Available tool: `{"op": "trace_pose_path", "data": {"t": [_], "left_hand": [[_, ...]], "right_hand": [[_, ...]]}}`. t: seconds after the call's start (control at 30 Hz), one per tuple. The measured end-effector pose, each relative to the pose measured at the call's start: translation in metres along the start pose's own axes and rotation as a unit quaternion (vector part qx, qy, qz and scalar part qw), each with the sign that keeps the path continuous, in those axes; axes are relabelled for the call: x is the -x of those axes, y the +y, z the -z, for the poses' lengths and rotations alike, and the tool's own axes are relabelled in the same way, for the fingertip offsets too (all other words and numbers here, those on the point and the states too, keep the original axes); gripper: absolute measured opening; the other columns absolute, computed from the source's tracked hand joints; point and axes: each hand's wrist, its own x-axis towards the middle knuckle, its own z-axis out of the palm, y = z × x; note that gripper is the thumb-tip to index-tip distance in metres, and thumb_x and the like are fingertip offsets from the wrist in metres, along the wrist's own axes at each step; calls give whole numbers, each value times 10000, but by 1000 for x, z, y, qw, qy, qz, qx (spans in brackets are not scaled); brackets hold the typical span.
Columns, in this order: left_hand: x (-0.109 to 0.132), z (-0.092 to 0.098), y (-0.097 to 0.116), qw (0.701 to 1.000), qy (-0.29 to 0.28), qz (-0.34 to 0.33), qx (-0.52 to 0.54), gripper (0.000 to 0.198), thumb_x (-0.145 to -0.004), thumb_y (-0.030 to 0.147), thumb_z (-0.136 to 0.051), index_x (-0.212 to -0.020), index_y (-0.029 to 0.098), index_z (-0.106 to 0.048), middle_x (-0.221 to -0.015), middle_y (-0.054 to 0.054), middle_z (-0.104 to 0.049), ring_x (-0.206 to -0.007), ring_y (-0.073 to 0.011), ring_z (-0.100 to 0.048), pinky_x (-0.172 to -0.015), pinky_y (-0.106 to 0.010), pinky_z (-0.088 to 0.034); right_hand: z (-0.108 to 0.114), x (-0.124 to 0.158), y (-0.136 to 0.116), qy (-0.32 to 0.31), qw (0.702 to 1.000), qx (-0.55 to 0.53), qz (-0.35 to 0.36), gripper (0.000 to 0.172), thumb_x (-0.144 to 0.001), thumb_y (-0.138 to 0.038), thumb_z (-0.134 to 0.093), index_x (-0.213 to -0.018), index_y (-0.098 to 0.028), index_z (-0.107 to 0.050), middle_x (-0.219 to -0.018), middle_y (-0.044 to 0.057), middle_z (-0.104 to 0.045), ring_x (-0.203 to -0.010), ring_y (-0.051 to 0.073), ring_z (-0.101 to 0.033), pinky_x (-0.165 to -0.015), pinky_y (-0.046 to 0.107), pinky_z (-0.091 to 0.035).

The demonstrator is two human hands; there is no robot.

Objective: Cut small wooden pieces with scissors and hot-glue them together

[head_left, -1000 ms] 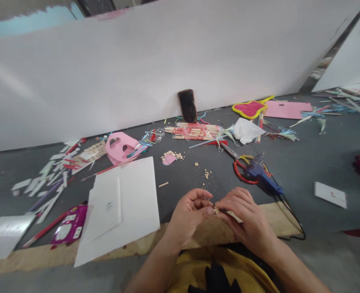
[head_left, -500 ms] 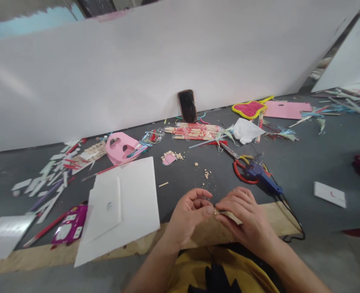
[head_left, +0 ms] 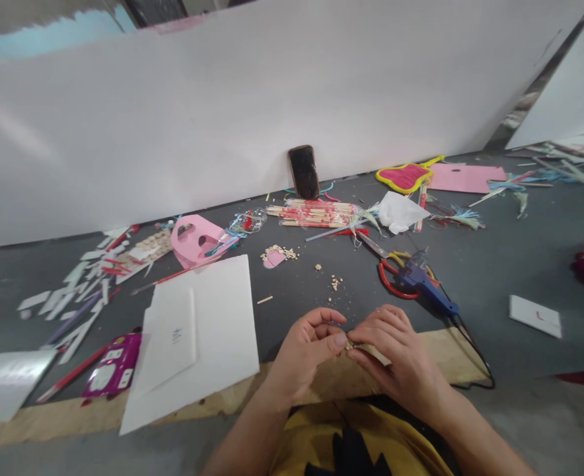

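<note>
My left hand [head_left: 310, 347] and my right hand [head_left: 388, 347] meet at the table's near edge, fingertips almost touching. Between them is a small clump of pale wooden bits [head_left: 350, 345], mostly covered by the fingers. Both thumbs and forefingers are pinched on it. Just beyond the hands lie loose wooden bits [head_left: 336, 283] and one short thin stick [head_left: 265, 300]. Farther off, a pink heart-shaped piece [head_left: 274, 258] has similar bits heaped along its upper rim. Right of the hands rest a blue hot glue gun [head_left: 428, 284] and red-handled scissors [head_left: 391, 281].
White sheets [head_left: 207, 330] and a purple case [head_left: 115, 363] lie at left, near a pink mask-shaped piece [head_left: 200, 238]. A phone [head_left: 304, 172] leans on the white board behind wrapped sticks [head_left: 316, 213]. The glue gun's black cord [head_left: 477, 357] loops over the near edge.
Almost nothing differs. My hands hold the same pinch, with only a slight shift of the fingers around the small clump.
</note>
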Motion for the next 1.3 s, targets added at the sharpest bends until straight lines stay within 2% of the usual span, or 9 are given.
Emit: {"op": "trace_pose_path", "data": {"t": [0.33,0.57,0.77,0.93,1.03,1.13,1.23,1.3], "left_hand": [[0,-1,1,1000,9,13,15,352,-595,261,-807,-876,153,-623,-667,12,-605,-576,-79,-524,-587,-202,-378],[0,1,-1,1000,8,-21,-19,246,-685,257,-744,-878,153,-635,-639,16,-588,-582,-69,-501,-603,-189,-371],[3,0,3,999,22,-20,-44,248,-686,294,-735,-869,157,-637,-672,7,-611,-601,-79,-518,-618,-199,-387],[4,6,10,986,71,-64,-137,208,-731,291,-687,-878,160,-621,-821,-30,-655,-715,-112,-561,-689,-217,-411],[3,14,13,973,79,-94,-194,193,-777,303,-626,-909,163,-606,-875,-40,-644,-761,-127,-563,-716,-231,-421],[0,25,14,937,111,-128,-307,179,-815,302,-564,-942,180,-594,-903,-39,-630,-787,-142,-557,-728,-254,-431],[-8,36,12,847,166,-179,-472,167,-815,256,-549,-966,200,-593,-917,-33,-617,-778,-154,-549,-753,-291,-435],[-15,40,10,789,170,-201,-555,172,-811,221,-549,-977,208,-592,-946,-38,-614,-806,-169,-550,-776,-314,-436]], "right_hand": [[4,0,-1,-21,1000,-22,-1,158,-833,-144,-529,-970,-218,-556,-825,34,-650,-780,180,-556,-788,393,-393],[1,1,-1,-9,1000,-29,3,162,-827,-123,-550,-963,-212,-553,-815,30,-645,-773,178,-545,-769,383,-390],[1,0,-1,-2,999,-46,-3,170,-826,-120,-565,-969,-210,-554,-819,25,-652,-781,174,-548,-764,372,-396],[2,1,0,14,997,-70,-1,174,-832,-109,-554,-972,-211,-546,-818,26,-653,-774,170,-549,-746,362,-406],[-1,3,2,7,998,-68,-7,146,-840,-129,-549,-960,-212,-549,-815,28,-652,-775,171,-551,-753,360,-410],[-9,7,12,-6,999,-35,-36,99,-855,-169,-549,-943,-212,-565,-824,34,-654,-795,176,-558,-762,348,-410],[-21,14,27,-22,997,31,-63,62,-864,-208,-552,-914,-209,-589,-789,24,-657,-775,174,-559,-752,337,-399],[-28,18,35,-38,994,71,-77,66,-874,-220,-540,-900,-208,-599,-781,19,-663,-772,175,-554,-750,340,-390]]}}
